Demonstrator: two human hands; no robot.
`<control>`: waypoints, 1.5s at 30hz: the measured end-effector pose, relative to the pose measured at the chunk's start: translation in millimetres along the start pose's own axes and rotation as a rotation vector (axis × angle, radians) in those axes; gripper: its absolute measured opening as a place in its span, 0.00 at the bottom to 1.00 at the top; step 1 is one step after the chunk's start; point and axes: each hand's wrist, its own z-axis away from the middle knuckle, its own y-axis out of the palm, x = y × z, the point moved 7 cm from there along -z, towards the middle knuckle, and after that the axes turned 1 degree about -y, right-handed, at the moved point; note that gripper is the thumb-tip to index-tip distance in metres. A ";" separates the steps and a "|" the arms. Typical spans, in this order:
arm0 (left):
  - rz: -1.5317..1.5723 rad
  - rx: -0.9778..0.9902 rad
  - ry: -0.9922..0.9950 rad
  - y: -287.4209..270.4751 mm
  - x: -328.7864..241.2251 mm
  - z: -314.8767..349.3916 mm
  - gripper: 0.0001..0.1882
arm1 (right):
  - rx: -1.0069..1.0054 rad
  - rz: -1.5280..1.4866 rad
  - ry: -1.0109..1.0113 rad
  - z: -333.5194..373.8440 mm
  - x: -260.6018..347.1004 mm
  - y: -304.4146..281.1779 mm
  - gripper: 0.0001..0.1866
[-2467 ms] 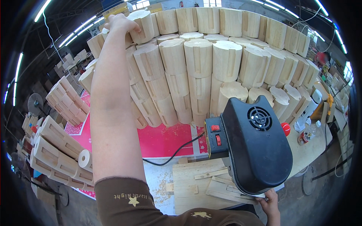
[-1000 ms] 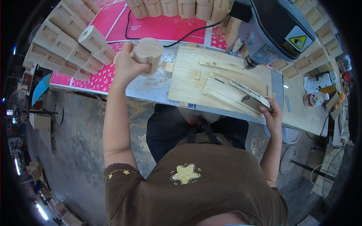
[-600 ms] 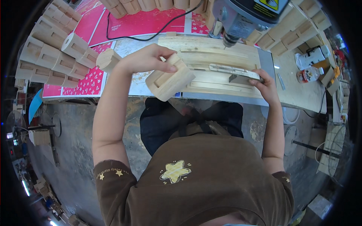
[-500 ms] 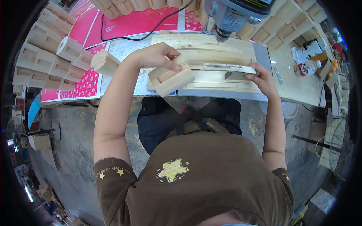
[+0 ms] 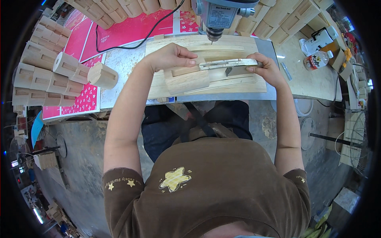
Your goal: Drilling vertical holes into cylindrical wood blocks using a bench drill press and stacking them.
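A pale wooden block (image 5: 187, 82) with a rounded side and a rectangular slot lies over the wooden boards in front of me. My left hand (image 5: 171, 56) is closed at its far edge, thumb and fingers pinched together near the slot. My right hand (image 5: 268, 70) grips the right end of a long narrow whitish strip (image 5: 228, 63) with a dark tab (image 5: 228, 71) below it. The strip's left end overlaps the block's far right corner, close to my left fingertips. Whether it enters the slot I cannot tell.
Behind the boards (image 5: 254, 85) stands a bench drill (image 5: 214, 35), its bit above them. Slotted wooden blocks (image 5: 37, 77) are stacked at left and back. A lone block (image 5: 102, 75) stands left of my arm. A bottle (image 5: 317, 60) and blue pen-like item (image 5: 286, 71) are at right.
My left hand has lowered the block onto the boards and turned it more level. The strip in my right hand has come against the block's far right corner. The whole view has shifted slightly.
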 end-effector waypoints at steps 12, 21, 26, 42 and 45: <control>0.254 -1.162 0.358 94.2 46.0 92.1 0.30 | -0.385 0.209 -0.221 35.5 6.6 28.0 0.24; -0.292 -1.050 0.344 83.6 -2.2 54.6 0.46 | -0.571 0.363 -0.223 11.1 -8.9 15.1 0.27; -0.505 -1.069 0.177 57.6 11.1 32.2 0.41 | -0.635 0.419 -0.229 -12.4 -4.6 11.5 0.28; -0.518 -1.047 0.295 34.3 29.4 45.9 0.33 | -0.703 0.230 -0.561 -63.5 191.7 -100.2 0.20; -0.507 -1.018 0.300 36.0 26.7 35.9 0.33 | -0.652 0.394 -0.566 -89.4 208.9 -96.9 0.16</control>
